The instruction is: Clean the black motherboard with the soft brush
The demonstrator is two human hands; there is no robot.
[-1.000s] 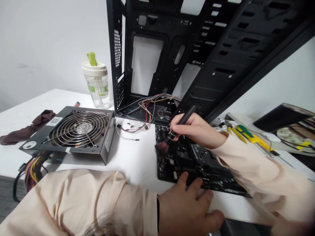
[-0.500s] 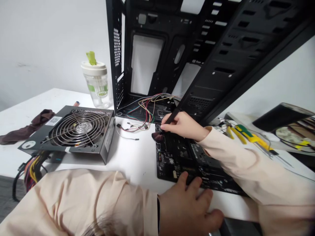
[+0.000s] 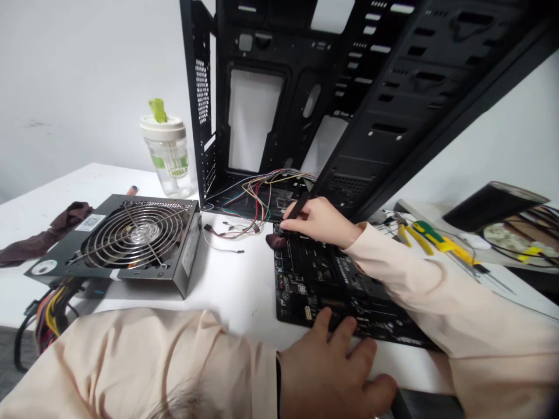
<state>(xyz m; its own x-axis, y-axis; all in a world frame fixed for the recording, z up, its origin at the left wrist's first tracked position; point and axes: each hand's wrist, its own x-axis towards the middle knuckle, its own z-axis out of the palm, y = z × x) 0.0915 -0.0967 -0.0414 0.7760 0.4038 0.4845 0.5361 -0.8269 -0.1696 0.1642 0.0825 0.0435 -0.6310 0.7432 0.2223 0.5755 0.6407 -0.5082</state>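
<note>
Here, brush (image 3: 299,210) pinched between fingers of right hand (image 3: 324,221), bristles (image 3: 275,241) at left edge of motherboard (image 3: 321,270), near edge touched by left hand (image 3: 332,368), fingers spread.

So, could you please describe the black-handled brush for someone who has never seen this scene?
On the white table sits a large, open black computer case. In front of it lies a flat black motherboard, where the right hand's grip holds the black-handled brush over the far left corner. Its dark reddish bristles set it apart from the black motherboard.
</note>
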